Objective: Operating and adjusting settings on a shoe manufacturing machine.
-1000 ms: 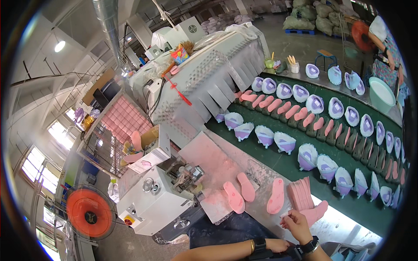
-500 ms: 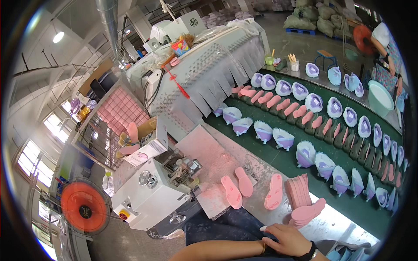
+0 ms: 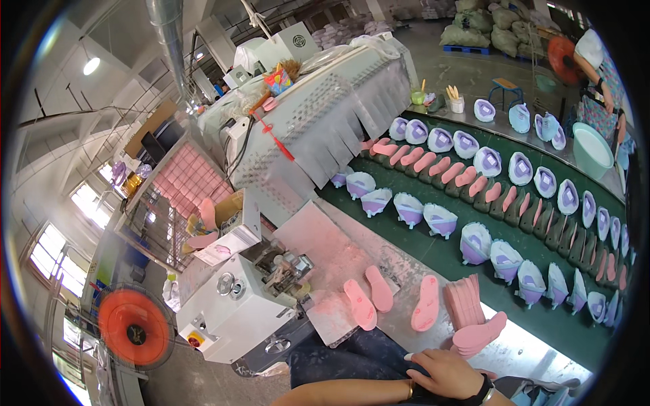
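Observation:
My right hand (image 3: pixel 447 373) lies over my left wrist at the lower edge, near the worktop's front, with its fingers loosely apart and no object in them. My left forearm (image 3: pixel 352 392) crosses from the left and passes beneath it. Most of my left hand (image 3: pixel 489 374) is hidden there; only a bit of it shows past the right wrist. Closest to the hands is a fanned pile of pink insoles (image 3: pixel 479 333), beside an upright stack of insoles (image 3: pixel 464 300). A single printed insole (image 3: pixel 426 302) lies left of them, and a pair of insoles (image 3: pixel 370 298) lies farther left.
A white machine (image 3: pixel 233 308) with a metal head stands left of the insoles, on a pink-dusted worktop (image 3: pixel 325 243). Beyond runs a green conveyor (image 3: pixel 433 254) with rows of purple-white shoe uppers (image 3: pixel 475 242), dark soles and insoles. An orange fan (image 3: pixel 135 331) is at left; a person (image 3: pixel 602 88) stands far right.
The view has shifted slightly. My hands stay crossed in the same place, and a little of my left hand now shows beyond my right wrist. The insoles have not moved.

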A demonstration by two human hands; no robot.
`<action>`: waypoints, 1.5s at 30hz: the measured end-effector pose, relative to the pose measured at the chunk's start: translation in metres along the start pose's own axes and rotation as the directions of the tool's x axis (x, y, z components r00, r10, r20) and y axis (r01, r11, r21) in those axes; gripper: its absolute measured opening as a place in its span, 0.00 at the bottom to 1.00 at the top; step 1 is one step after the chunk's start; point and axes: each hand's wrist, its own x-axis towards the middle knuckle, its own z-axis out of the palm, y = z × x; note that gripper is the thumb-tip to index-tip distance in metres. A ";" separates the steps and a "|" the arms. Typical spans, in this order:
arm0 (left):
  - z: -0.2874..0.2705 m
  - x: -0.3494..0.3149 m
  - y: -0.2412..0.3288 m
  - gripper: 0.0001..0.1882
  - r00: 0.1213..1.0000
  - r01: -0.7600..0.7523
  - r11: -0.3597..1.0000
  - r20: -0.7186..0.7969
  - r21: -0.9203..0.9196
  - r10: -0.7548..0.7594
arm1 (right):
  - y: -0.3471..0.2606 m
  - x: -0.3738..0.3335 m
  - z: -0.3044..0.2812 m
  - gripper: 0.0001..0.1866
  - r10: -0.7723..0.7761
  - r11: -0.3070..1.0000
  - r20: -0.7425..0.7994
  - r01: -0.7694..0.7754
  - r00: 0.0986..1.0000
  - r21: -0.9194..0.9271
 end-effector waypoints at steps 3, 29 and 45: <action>0.001 0.004 -0.002 0.18 1.000 -0.020 0.993 -0.002 -0.117 0.020 | 0.017 0.002 0.010 0.16 0.023 0.997 -0.031 -0.020 0.999 0.071; 0.046 -0.077 0.046 0.16 0.653 -0.143 0.945 -0.745 -0.294 -0.133 | 0.086 -0.013 0.064 0.19 0.226 0.974 0.112 -0.223 0.968 -0.039; 0.046 -0.070 0.037 0.13 0.656 -0.090 0.957 -0.739 -0.277 -0.153 | 0.094 -0.016 0.071 0.15 0.168 0.986 0.050 -0.167 0.985 -0.019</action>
